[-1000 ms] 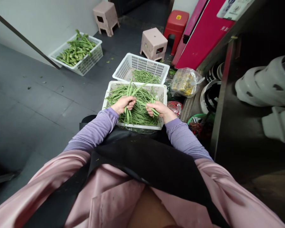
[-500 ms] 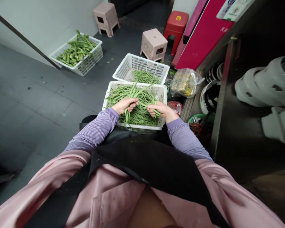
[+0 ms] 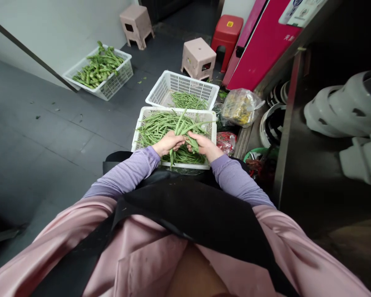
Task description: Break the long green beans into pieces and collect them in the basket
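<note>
My left hand point(image 3: 170, 142) is closed around several long green beans point(image 3: 179, 122), whose ends stick out above and below the fist. Close beside it, my right hand point(image 3: 203, 145) is closed on more green beans point(image 3: 192, 143). The fingertips of both hands nearly meet; whether they touch I cannot tell. Both hands are over a white plastic basket point(image 3: 136, 131) heaped with green beans point(image 3: 156, 126). Just beyond it stands a second white basket point(image 3: 160, 88), with a smaller pile of green beans point(image 3: 188, 100) in its right part.
Further left, a white basket point(image 3: 119, 76) holds thick green stalks point(image 3: 100, 68). Pink stools point(image 3: 199, 55) and a red stool point(image 3: 227, 35) stand at the back. On the right are a clear plastic bag point(image 3: 241, 107), a green tub point(image 3: 250, 153) and a metal shelf point(image 3: 286, 156) with grey crockery.
My hands have come together over the basket: the left moved right and the right moved slightly left. Each still holds green beans.
</note>
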### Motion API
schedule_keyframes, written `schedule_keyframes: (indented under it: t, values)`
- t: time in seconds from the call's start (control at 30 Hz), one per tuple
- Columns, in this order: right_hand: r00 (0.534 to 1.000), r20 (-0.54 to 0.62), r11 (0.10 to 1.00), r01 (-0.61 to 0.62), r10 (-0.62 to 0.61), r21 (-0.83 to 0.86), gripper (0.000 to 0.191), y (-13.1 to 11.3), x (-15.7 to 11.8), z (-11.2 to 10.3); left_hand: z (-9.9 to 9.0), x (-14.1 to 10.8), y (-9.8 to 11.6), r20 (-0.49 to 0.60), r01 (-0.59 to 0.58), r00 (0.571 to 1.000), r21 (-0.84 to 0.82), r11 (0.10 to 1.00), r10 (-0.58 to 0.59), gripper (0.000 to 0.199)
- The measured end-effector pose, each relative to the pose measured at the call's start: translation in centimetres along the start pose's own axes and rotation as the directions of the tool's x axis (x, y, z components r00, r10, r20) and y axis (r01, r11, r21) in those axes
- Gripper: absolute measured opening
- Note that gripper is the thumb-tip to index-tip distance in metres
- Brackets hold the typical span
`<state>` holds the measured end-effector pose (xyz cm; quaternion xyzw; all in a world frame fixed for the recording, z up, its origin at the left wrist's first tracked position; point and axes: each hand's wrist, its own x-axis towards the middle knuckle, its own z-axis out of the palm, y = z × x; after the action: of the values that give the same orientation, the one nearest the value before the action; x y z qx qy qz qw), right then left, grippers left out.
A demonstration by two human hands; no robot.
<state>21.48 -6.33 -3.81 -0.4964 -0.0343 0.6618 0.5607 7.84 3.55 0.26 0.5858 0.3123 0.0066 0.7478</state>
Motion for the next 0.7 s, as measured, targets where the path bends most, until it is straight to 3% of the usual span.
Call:
schedule_keyframes:
  t: [0.13,0.27,0.33,0.4,0.5,0.6,0.7]
  values:
    - [0.999,0.016,0.99,0.04,-0.042,0.135,0.027,1.7,-0.2,2.1,1.0,1.6,-1.2,-0.29,-0.093,0.948,0.141,0.986,0.131,0.02]
    - [0.992,-0.002,0.986,0.129,-0.129,0.107,0.03,2.2,-0.1,2.1,1.0,3.3,-2.1,-0.464,-0.104,0.854,0.292,0.951,0.236,0.018]
    - [0.987,0.002,0.983,0.163,-0.163,0.08,0.03,2.2,-0.1,1.8,0.3,3.7,-2.0,-0.505,-0.065,0.843,0.247,0.967,0.186,0.025]
    - [0.981,-0.038,0.979,0.19,-0.188,0.074,0.026,1.9,0.0,1.5,-0.5,3.7,-1.5,-0.426,0.013,0.904,0.106,0.994,0.033,0.035]
    - [0.965,-0.139,0.967,0.238,-0.225,0.09,0.023,1.4,0.5,1.0,-0.9,3.1,-0.8,-0.161,0.126,0.978,-0.03,0.992,-0.129,0.042]
    - [0.934,-0.19,0.944,0.321,-0.301,0.083,0.025,1.1,1.3,0.6,-0.2,2.5,-0.6,-0.011,0.135,0.991,-0.014,0.991,-0.136,0.035]
    - [0.886,-0.217,0.903,0.427,-0.409,0.041,0.028,1.2,2.0,-0.1,0.3,2.3,-0.6,0.046,0.104,0.994,-0.045,0.994,-0.102,0.032]
